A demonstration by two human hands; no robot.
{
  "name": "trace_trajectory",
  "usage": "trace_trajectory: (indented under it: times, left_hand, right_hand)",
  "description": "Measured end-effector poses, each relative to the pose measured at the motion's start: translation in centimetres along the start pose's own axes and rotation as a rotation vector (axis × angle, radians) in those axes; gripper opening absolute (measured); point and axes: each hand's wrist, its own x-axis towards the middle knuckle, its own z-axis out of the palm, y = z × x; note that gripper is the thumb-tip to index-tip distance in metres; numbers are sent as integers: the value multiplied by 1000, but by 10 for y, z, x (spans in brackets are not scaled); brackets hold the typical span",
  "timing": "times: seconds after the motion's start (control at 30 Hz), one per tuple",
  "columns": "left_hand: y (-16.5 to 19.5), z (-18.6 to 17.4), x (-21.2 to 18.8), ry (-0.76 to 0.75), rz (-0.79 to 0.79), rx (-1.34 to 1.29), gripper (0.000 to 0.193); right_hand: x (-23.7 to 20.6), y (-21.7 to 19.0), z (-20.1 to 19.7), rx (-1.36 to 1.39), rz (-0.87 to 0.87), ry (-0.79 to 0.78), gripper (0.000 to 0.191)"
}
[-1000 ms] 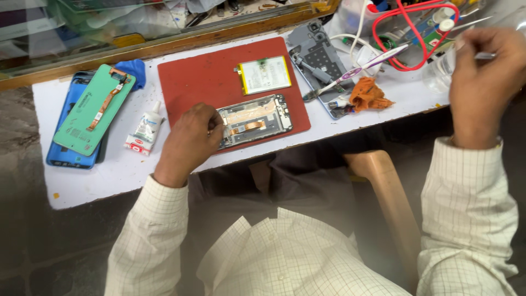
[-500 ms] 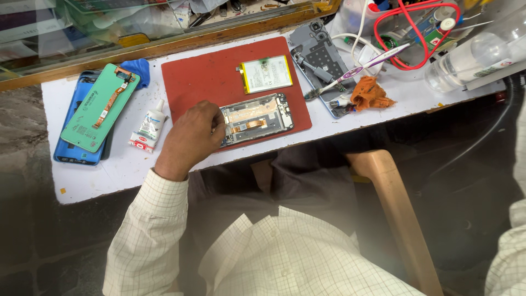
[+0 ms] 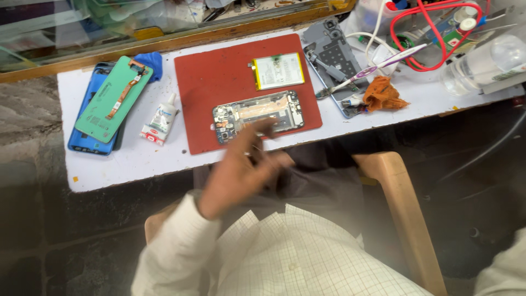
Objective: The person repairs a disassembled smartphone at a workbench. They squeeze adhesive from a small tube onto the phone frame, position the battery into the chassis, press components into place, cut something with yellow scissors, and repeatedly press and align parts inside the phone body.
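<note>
An opened phone frame with bare circuitry lies on a red work mat, and a flat battery rests just behind it. My left hand hovers blurred at the table's near edge, in front of the phone frame, fingers loosely spread and holding nothing. My right hand is out of sight; only a bit of its white sleeve shows at the lower right corner.
A green screen panel lies on a blue phone back at the left, with a small glue tube beside it. Right of the mat are a grey back cover, a toothbrush, an orange cloth, red cables and a clear bottle. A wooden stool stands below.
My left hand has lifted off the phone frame and drawn back toward me. My right hand, earlier up by the cables, has dropped out of view.
</note>
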Motion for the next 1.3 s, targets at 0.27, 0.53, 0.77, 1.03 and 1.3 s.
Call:
trace_trajectory:
  times: [0.27,0.53,0.77,1.03,1.3]
  left_hand:
    - [-15,65,-32,-10,-34,-860,37]
    - [-42,63,-28,-158,-35,-814,25]
    - [-39,48,-22,-203,-52,-796,24]
    - [-35,42,-14,-278,-45,-819,21]
    - [-4,9,-16,-224,-2,-104,38]
  right_hand:
    - [-104,-29,55,569,55,-607,30]
    - [-88,13,75,563,702,-1162,34]
    - [-96,2,85,648,618,-1002,26]
    - [-91,-11,78,504,259,-994,32]
    - [-85,5,85,328,583,-1013,48]
